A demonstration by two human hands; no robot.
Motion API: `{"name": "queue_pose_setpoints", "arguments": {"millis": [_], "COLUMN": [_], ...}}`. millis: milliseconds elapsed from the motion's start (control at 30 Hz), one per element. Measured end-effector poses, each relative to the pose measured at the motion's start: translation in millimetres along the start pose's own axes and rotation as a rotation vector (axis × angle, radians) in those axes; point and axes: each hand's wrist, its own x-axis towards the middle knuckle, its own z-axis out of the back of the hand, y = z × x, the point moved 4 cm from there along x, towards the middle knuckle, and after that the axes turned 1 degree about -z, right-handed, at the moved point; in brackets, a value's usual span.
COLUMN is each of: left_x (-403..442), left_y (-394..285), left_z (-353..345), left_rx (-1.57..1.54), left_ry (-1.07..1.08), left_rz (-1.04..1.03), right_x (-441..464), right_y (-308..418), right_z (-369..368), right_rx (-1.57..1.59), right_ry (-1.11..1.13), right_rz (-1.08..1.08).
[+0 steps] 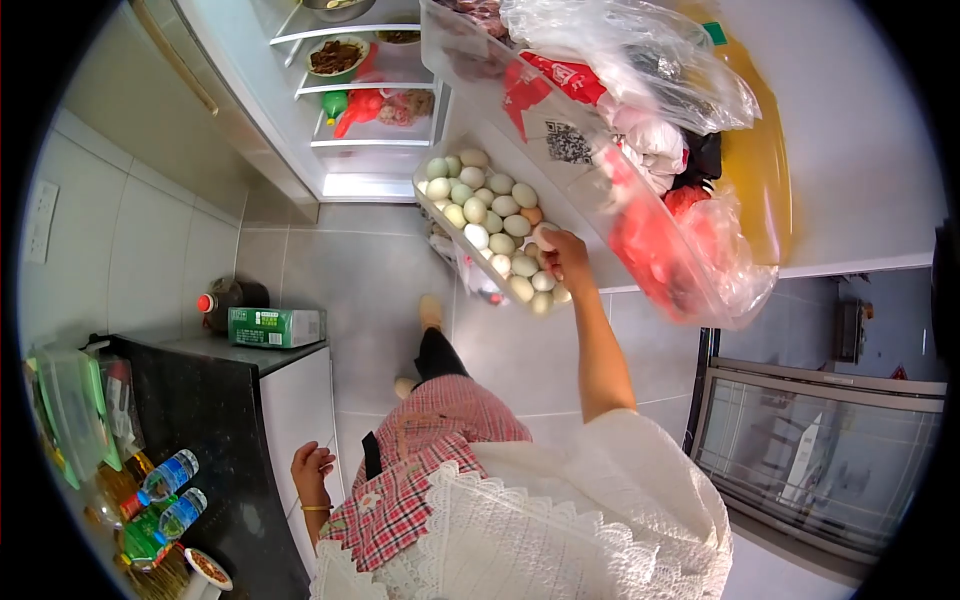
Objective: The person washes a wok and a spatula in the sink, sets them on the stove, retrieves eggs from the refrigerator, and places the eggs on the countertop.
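Note:
Many pale green, white and tan eggs (500, 205) fill a clear door bin (590, 262) of the open fridge. My right hand (567, 258) is at the bin's right part, its fingers closed around a light egg (545, 237) above the other eggs. My left hand (313, 468) hangs low at my side near the dark counter, its fingers apart and slightly curled, with nothing in them. A yellow band circles the left wrist.
Fridge shelves (375, 88) hold bowls and bags at the top. A door bin stuffed with plastic bags (650, 160) is above the eggs. On the left, the black counter (190, 400) carries a green box (277, 327) and bottles (168, 476). A glass sliding door (815, 450) stands right.

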Motion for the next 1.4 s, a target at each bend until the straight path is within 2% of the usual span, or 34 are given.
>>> {"name": "queue_pose_setpoints", "arguments": {"millis": [33, 67, 233, 267, 333, 367, 433, 567, 633, 667, 733, 767, 900, 933, 1000, 1133, 1200, 1233, 1300, 1333, 1400], "left_x": [-0.7, -0.9, -0.3, -0.5, 0.9, 1.7, 1.6, -1.8, -5.4, -6.5, -7.6, -9.4, -5.3, -4.2, -3.4, -2.8, -2.0, -6.0, -8.5, -7.9, -5.0], "left_y": [-0.6, -1.1, -6.8, -9.8, -10.0, -9.6, -7.6, -0.1, 1.8, 3.5, 7.6, 9.6, 13.3, 11.0, 6.6, 2.4, 9.7, 8.9, 15.5, 18.1, 22.5], "left_z": [-0.2, -0.8, -13.1, -15.6, -15.8, -15.9, -13.6, -4.5, -1.5, -1.2, -3.5, -2.1, -11.5, -14.5, -16.8, -12.6, -2.0, -0.8, 3.2, 4.7, 2.1], "left_rx": [-0.003, -0.006, 0.015, 0.021, 0.013, 0.003, -0.002, -0.028, -0.033, -0.036, -0.047, -0.039, -0.028, -0.028, -0.036, -0.015, -0.04, -0.047, -0.057, -0.06, -0.063], "left_ry": [-0.002, -0.002, 0.031, 0.032, 0.036, 0.039, 0.035, 0.011, -0.002, -0.013, -0.02, -0.021, 0.036, 0.034, 0.046, 0.025, 0.001, -0.02, -0.027, -0.025, 0.001], "left_rz": [0.004, 0.006, -0.009, -0.015, -0.014, -0.011, -0.02, -0.011, -0.002, 0.006, 0.001, -0.003, 0.009, 0.008, -0.005, -0.013, -0.015, -0.006, 0.007, 0.015, 0.022], "right_x": [-1.9, 0.9, -4.2, -5.8, -11.2, -11.7, -13.1, -3.9, -5.4, -5.0, -1.2, -4.0, -15.7, -12.1, -3.5, -3.2, -8.8, -11.9, -16.2, -20.0, -25.8], "right_y": [-10.1, -13.7, 1.7, 2.3, 21.9, 24.4, 27.8, 27.0, 30.8, 32.6, 31.1, 26.6, 33.6, 34.5, 33.4, 43.1, 48.1, 45.1, 40.7, 37.9, 15.9], "right_z": [-2.3, -1.1, -21.6, -30.0, -55.0, -60.2, -76.3, -84.2, -72.7, -67.9, -54.4, -55.3, -77.3, -82.1, -93.2, -91.1, -81.5, -75.2, -44.5, -36.5, -20.8], "right_rx": [0.617, 0.617, 0.193, 0.196, -0.694, -0.694, -1.21, -1.284, -1.071, -1.077, -0.858, -0.859, -1.254, -1.252, -1.382, -1.416, -1.289, -1.293, -0.745, -0.748, 0.067], "right_ry": [0.121, 0.121, 0.154, 0.153, 0.201, 0.201, 0.267, 0.309, 0.242, 0.245, 0.189, 0.192, 0.247, 0.247, 0.398, 0.463, 0.331, 0.336, 0.127, 0.127, 0.255], "right_rz": [-0.154, -0.153, -0.126, -0.127, 0.414, 0.415, 0.541, 0.495, 0.496, 0.504, 0.304, 0.3, 0.58, 0.581, 0.565, 0.581, 0.622, 0.628, 0.474, 0.475, -0.019]}}
